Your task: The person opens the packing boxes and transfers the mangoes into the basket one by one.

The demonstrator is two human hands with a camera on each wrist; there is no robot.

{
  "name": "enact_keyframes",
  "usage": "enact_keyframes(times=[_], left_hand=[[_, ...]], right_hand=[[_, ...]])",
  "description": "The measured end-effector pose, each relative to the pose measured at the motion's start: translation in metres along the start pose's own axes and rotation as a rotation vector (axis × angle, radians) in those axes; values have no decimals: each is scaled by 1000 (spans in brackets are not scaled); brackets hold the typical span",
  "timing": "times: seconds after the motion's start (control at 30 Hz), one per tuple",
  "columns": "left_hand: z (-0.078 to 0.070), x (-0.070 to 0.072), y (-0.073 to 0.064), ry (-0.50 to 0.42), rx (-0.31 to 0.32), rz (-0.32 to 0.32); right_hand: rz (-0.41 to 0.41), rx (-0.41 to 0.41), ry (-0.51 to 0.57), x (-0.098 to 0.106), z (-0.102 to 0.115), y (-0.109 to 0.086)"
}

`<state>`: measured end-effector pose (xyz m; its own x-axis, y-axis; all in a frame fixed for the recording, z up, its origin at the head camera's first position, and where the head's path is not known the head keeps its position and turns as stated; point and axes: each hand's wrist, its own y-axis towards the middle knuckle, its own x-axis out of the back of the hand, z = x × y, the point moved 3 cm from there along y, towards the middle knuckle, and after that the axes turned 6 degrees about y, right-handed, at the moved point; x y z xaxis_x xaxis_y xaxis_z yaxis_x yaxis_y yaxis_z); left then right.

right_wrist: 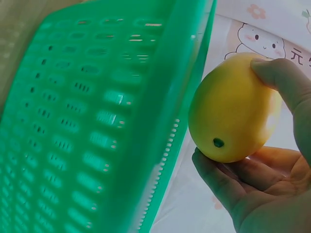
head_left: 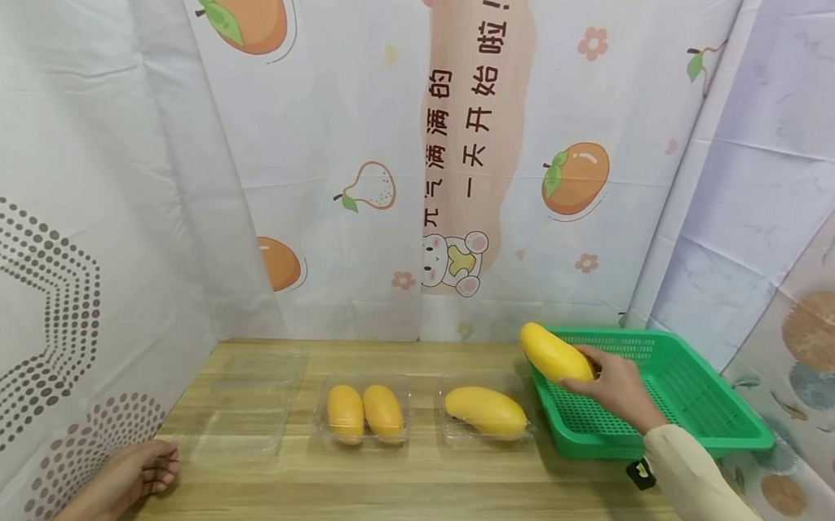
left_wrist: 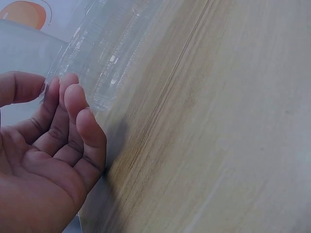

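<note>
My right hand grips a yellow mango above the left edge of a green basket. In the right wrist view, the thumb is on one side of the mango and the fingers on the other, with a small dark green spot on its end. My left hand is at the table's left edge, fingers loosely curled, and the left wrist view shows its palm holding nothing. Its fingertips overlap the edge of a clear plastic container in that view.
Two smaller mangoes sit side by side in a clear container mid-table. One larger mango lies in another container just left of the basket. An open clear container lies at left. A small black object is by the basket's front.
</note>
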<state>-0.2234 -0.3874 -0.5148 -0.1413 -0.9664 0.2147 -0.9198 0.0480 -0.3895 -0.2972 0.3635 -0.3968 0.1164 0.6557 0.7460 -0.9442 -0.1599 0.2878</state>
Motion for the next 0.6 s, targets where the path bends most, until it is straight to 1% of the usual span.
enact_keyframes(times=[0.2, 0.4, 0.6], left_hand=[[0, 1, 0, -8, -5, -2], [1, 0, 1, -8, -10, 16], [1, 0, 1, -17, -5, -17]], right_hand=[[-3, -14, -6, 4, -8, -7], [-2, -18, -15, 7, -14, -15], [7, -36, -22, 8, -23, -22]])
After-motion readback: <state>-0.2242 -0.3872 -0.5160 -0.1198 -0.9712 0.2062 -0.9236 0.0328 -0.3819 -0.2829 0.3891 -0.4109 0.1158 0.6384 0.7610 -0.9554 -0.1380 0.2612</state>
